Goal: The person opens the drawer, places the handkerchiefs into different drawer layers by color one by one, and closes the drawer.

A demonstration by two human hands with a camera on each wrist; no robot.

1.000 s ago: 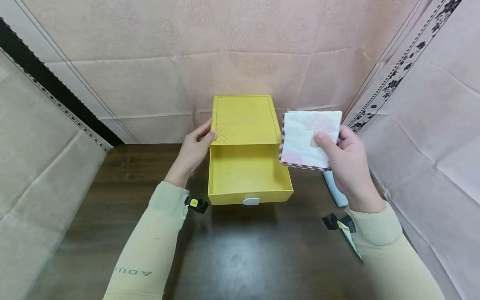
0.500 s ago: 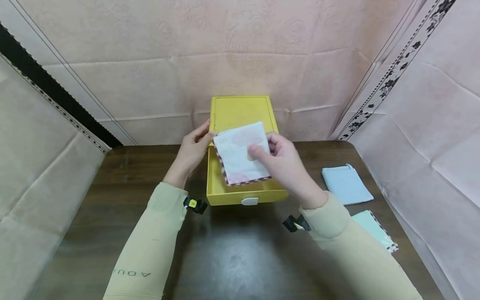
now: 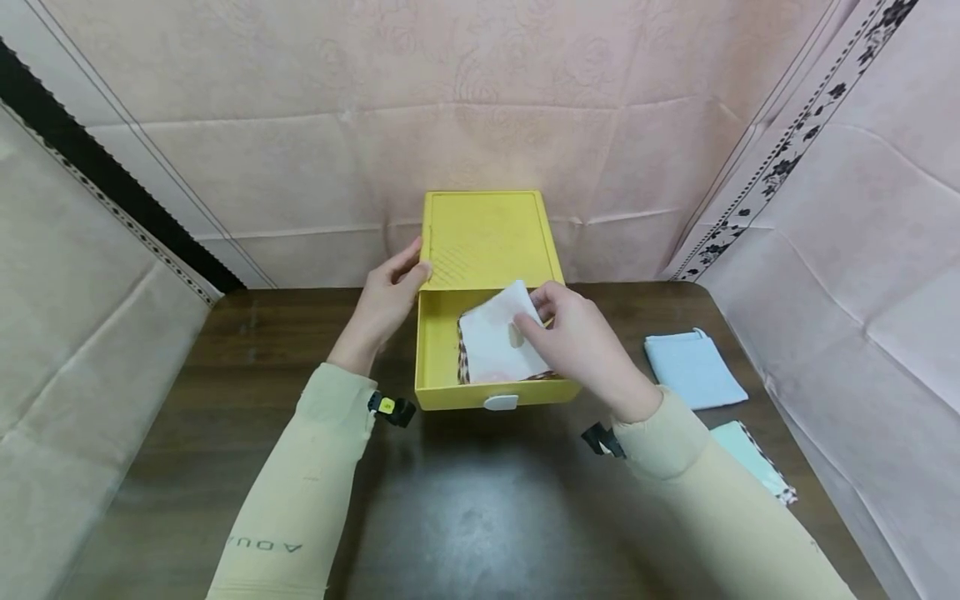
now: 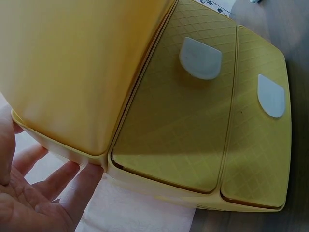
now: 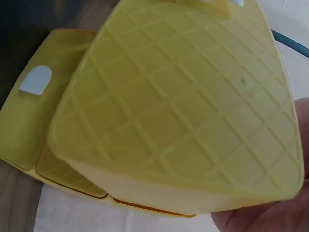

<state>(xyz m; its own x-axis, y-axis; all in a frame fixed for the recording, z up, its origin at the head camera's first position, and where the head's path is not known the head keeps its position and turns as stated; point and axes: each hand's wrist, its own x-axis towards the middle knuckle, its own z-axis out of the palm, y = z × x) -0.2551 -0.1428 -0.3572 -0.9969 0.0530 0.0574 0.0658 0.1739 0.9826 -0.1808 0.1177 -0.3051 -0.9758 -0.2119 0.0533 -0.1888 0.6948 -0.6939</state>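
Brown table (image 3: 480, 500), white cloth (image 3: 487, 346) aslant in drawer (image 3: 450, 396).

In the right wrist view, the fingertips of the right hand (image 5: 277, 212) and the whole cloth (image 3: 493, 340) hide behind the drawer (image 5: 174, 106).

a white folded cloth (image 3: 495, 342) with pale pink patches and a checked dark-and-white edge is pinched in the right hand's (image 3: 573, 333) grip, tilted inside an open yellow drawer (image 3: 450, 396), its upper corner raised; whether it touches the bottom is hidden. the drawer juts from the top of a yellow cabinet (image 3: 487, 242) standing on a dark worktop (image 3: 480, 517), the left hand (image 3: 390, 296) touching the cabinet's side. below, two diamond-patterned drawers (image 4: 178, 125) with rounded white pulls (image 4: 202, 58) sit closed.
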